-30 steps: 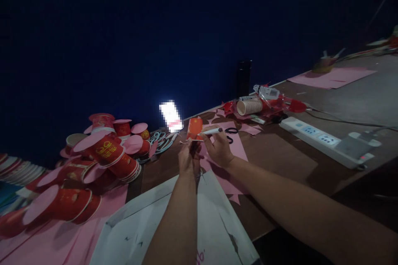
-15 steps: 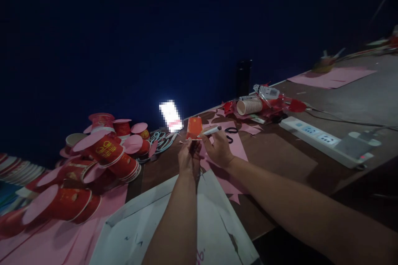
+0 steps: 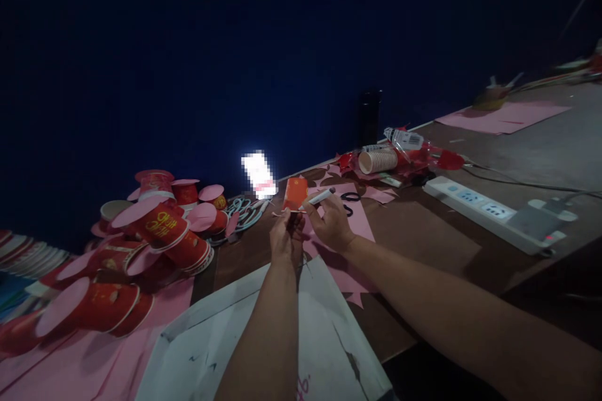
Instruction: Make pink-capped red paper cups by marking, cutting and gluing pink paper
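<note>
A red paper cup (image 3: 296,192) is held up by my left hand (image 3: 283,239), its fingers closed around the rim end nearest me. My right hand (image 3: 333,223) pinches a white marker pen (image 3: 318,198), whose tip end meets the near edge of the cup. Whether the tip touches the cup cannot be made out. Beneath my right hand lies pink paper (image 3: 361,232), with black-handled scissors (image 3: 348,203) on it. To the left is a pile of red paper cups (image 3: 162,225), many with pink paper discs on their ends.
A white box lid (image 3: 211,319) lies under my forearms. A glowing pixelated screen (image 3: 259,175) stands behind the cup, beside a coiled cable (image 3: 245,214). On the right are a power strip (image 3: 489,213), a wrapped cup stack (image 3: 377,161) and a dark bottle (image 3: 369,118).
The cup in my left hand has turned or tilted very slightly, and the pen has shifted a little to the right. Everything else stays as it was.
</note>
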`<control>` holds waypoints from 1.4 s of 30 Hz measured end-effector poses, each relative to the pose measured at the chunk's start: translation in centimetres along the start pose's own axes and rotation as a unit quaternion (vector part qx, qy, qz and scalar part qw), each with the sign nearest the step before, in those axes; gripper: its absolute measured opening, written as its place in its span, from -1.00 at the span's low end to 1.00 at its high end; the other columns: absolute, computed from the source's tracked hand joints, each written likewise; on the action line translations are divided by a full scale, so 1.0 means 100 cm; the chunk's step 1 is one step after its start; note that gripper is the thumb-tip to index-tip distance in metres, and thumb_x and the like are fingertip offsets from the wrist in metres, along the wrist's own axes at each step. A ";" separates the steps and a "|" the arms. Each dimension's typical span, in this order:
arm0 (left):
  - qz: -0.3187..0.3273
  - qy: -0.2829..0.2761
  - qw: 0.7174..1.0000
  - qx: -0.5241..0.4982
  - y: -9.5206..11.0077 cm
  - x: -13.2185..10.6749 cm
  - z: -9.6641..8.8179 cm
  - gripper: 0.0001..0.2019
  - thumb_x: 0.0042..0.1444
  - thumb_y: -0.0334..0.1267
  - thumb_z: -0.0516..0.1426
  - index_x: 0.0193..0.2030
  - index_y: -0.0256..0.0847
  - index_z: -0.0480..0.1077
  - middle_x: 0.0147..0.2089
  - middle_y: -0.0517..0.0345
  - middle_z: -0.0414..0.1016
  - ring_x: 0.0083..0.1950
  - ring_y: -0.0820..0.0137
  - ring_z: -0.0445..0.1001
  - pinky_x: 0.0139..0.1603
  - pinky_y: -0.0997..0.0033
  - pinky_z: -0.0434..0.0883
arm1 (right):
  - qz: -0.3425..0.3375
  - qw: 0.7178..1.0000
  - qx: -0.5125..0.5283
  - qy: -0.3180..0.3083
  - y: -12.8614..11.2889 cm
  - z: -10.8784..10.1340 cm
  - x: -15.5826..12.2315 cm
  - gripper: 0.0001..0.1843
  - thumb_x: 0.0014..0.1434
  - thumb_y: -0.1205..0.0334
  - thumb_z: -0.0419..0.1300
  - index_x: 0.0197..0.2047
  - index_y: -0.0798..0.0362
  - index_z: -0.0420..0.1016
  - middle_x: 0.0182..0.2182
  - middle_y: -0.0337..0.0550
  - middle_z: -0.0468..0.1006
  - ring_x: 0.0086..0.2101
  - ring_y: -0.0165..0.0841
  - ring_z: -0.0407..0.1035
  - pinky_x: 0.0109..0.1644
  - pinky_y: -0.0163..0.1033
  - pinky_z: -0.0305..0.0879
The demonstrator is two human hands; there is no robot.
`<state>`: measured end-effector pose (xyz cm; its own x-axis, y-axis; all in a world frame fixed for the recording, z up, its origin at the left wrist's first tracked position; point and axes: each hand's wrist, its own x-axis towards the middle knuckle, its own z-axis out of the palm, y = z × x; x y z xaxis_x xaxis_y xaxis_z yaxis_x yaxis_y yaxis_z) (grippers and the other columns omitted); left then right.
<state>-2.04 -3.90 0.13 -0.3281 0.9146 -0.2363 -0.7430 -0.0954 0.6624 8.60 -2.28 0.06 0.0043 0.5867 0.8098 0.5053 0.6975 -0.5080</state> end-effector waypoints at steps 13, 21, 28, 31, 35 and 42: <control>-0.013 -0.009 1.000 0.024 -0.001 0.004 -0.004 -0.93 0.09 -0.36 0.18 -0.35 -0.33 0.40 -0.49 0.15 0.47 -0.52 0.53 0.46 -0.51 0.61 0.40 | 0.010 1.000 0.017 0.018 -0.002 -0.002 0.001 -0.84 0.27 0.17 0.06 -0.28 0.01 0.41 -0.29 -0.10 0.55 -0.22 -0.24 0.39 -0.04 -0.08 0.23; 0.010 0.006 0.999 0.037 -0.001 0.004 -0.003 -0.92 0.06 -0.34 0.21 -0.33 -0.32 0.41 -0.48 0.17 0.48 -0.53 0.53 0.45 -0.55 0.61 0.35 | 0.005 0.999 0.034 0.034 -0.003 -0.004 0.003 -0.84 0.30 0.19 0.03 -0.25 0.01 0.40 -0.26 -0.10 0.54 -0.17 -0.25 0.37 -0.01 -0.07 0.22; 0.017 -0.005 0.999 0.032 -0.001 0.003 -0.003 -0.88 0.02 -0.32 0.24 -0.36 -0.33 0.41 -0.51 0.19 0.46 -0.56 0.56 0.41 -0.51 0.60 0.35 | 0.008 0.999 0.034 0.025 -0.005 -0.004 0.002 -0.84 0.28 0.20 0.05 -0.27 0.02 0.41 -0.28 -0.10 0.53 -0.22 -0.26 0.37 -0.05 -0.09 0.23; 0.016 -0.017 0.999 0.044 -0.001 0.003 -0.004 -0.84 0.01 -0.28 0.24 -0.35 -0.34 0.41 -0.53 0.19 0.44 -0.58 0.55 0.39 -0.56 0.60 0.30 | 0.010 0.999 0.031 0.011 -0.005 -0.003 0.001 -0.84 0.27 0.19 0.05 -0.27 0.02 0.42 -0.31 -0.12 0.53 -0.25 -0.26 0.37 -0.08 -0.10 0.23; 0.015 -0.008 0.999 0.034 -0.002 0.005 -0.005 -0.86 -0.01 -0.30 0.25 -0.39 -0.34 0.41 -0.53 0.19 0.44 -0.57 0.56 0.38 -0.54 0.59 0.30 | 0.000 0.999 0.032 0.008 -0.006 -0.002 0.000 -0.85 0.27 0.20 0.05 -0.28 0.01 0.41 -0.31 -0.12 0.53 -0.25 -0.26 0.37 -0.08 -0.10 0.23; 0.011 0.010 1.000 0.022 -0.004 0.008 -0.006 -0.87 -0.01 -0.31 0.25 -0.39 -0.34 0.41 -0.52 0.19 0.44 -0.55 0.56 0.42 -0.49 0.59 0.35 | -0.027 1.000 0.014 -0.001 -0.004 0.000 0.000 -0.88 0.26 0.21 0.08 -0.30 0.02 0.39 -0.32 -0.12 0.54 -0.25 -0.25 0.37 -0.08 -0.08 0.22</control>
<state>-2.37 -3.37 -0.70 -0.3558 0.9045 -0.2352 -0.7089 -0.0972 0.6986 8.39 -2.56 0.22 -0.0237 0.5482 0.8360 0.4802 0.7397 -0.4715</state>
